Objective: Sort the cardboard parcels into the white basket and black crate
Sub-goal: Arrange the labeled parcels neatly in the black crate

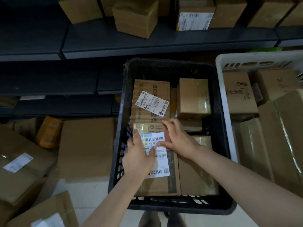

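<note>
The black crate (219, 122) stands on the floor in front of me and holds several cardboard parcels. Both hands are inside it on a taped parcel with a white barcode label (161, 164) at the near left. My left hand (137, 154) lies over the parcel's left side and label. Over its far right edge, the fingers of my right hand (178, 138) curl. A longer printed box (150, 102) lies behind it, and a small box (193, 97) sits at the far right. The white basket (224, 89) is to the right, filled with parcels.
Dark metal shelving (147, 41) runs across the back with several boxes (136, 18) on it. More cardboard parcels (86, 148) lie piled on the floor to the left, including an orange-brown packet (49, 131). My feet show below the crate.
</note>
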Available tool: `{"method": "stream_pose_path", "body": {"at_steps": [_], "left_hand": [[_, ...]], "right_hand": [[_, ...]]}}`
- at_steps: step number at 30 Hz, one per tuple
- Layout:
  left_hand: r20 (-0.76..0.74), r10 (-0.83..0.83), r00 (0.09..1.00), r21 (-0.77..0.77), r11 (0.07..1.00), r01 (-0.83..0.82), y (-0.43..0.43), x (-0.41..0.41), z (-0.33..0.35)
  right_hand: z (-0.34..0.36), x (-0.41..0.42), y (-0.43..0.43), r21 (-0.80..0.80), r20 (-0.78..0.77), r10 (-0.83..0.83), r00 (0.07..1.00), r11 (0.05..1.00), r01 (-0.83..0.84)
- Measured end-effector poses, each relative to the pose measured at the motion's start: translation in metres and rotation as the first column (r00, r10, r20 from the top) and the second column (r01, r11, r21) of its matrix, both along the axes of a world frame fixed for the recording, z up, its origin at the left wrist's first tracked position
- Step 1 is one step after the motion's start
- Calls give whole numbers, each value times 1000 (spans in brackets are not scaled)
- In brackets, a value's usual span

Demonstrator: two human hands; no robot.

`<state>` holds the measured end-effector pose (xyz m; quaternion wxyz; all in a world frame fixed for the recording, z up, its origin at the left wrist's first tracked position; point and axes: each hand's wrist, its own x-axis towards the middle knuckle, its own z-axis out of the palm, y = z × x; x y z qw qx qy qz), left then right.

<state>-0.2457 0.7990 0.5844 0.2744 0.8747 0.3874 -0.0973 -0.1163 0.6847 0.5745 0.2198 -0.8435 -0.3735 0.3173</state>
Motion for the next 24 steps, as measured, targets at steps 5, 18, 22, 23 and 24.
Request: {"method": "stream_pose_path", "body": {"at_steps": [5,18,22,23,24], "left_hand": [[-63,-115,991,66,991,120,-8,-5,3],[-146,283,948,-383,867,-318,17,2,8],[48,338,940,-396,870,-293,33,22,49],[88,333,939,-416,869,-269,40,31,61],[134,331,934,-445,862,-242,47,41,72]], "right_hand": [[-2,-1,4,-31,-12,-20,1000,999,19],[16,11,31,-82,-233,-259,937,966,247],[53,30,36,107,-319,-486,814,835,540],[63,41,39,155,-339,-546,767,771,618],[73,54,42,196,-401,-598,694,684,703]]}}
